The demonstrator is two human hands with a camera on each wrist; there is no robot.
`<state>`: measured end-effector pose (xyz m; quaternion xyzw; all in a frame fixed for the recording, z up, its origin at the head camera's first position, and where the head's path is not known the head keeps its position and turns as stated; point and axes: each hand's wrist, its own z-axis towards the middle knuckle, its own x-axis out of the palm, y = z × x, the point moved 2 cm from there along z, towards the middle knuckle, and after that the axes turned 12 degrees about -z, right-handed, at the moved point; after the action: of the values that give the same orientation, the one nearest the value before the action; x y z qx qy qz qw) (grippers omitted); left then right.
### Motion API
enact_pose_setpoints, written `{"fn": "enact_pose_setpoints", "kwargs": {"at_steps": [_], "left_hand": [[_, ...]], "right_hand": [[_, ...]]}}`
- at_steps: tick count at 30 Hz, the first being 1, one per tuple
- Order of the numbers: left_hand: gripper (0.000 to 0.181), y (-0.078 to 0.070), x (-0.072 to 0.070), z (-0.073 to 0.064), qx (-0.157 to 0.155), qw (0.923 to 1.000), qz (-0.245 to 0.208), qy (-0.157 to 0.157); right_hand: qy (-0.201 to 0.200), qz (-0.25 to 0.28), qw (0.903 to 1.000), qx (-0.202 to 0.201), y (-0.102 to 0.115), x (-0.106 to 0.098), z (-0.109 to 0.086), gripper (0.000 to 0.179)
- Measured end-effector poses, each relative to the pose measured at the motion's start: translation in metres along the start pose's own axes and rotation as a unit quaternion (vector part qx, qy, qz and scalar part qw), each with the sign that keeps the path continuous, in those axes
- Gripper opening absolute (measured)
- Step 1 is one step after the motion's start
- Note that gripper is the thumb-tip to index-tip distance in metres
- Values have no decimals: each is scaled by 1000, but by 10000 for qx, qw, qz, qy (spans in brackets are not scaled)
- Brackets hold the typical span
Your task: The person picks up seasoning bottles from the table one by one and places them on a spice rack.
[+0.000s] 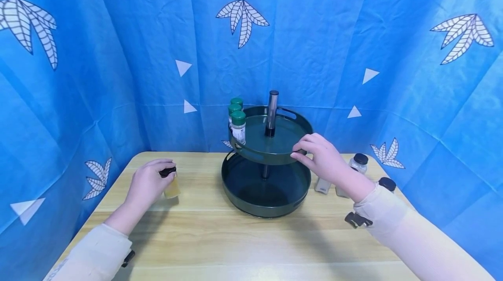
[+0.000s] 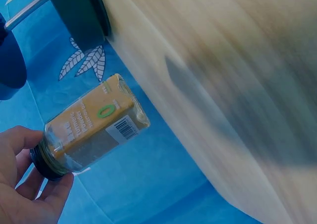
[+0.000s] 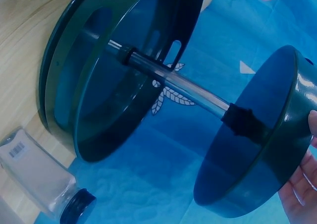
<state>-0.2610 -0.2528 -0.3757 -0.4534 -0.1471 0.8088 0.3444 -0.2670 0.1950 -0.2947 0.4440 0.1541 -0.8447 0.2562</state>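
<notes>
My left hand (image 1: pixel 151 180) pinches the black lid of a clear jar (image 2: pixel 96 127) with a yellow label that reads turmeric powder. The jar hangs bottom down at the left of the table, seemingly just above the wood. With thumb and fingers, my right hand (image 1: pixel 322 158) grips the front right rim of the upper tray of a dark green two-tier turntable rack (image 1: pixel 265 157). On that tray's left side stand three green-capped shakers (image 1: pixel 238 128). The lower tray (image 1: pixel 263 209) rests on the table; nothing shows in it.
Right of the rack are several black-lidded jars (image 1: pixel 359 163), partly hidden by my right forearm; one jar (image 3: pixel 39 169) shows near the lower tray in the right wrist view. A blue patterned curtain (image 1: pixel 330 53) surrounds the wooden table (image 1: pixel 220 246) at the back and sides.
</notes>
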Motion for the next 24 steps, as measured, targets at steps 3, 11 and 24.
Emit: {"fn": "enact_pose_setpoints", "kwargs": {"at_steps": [3,11,24], "left_hand": [[24,-5,-1,0,92,9999,46,29],[24,-17,-3,2,260,9995,-36,154],[26,-34,-3,10,235,9989,-231,333]], "right_hand": [[-1,4,10000,-16,0,0,0,15],[-3,-4,10000,-98,0,0,1,14],[51,50,10000,-57,0,-1,1,15]]}}
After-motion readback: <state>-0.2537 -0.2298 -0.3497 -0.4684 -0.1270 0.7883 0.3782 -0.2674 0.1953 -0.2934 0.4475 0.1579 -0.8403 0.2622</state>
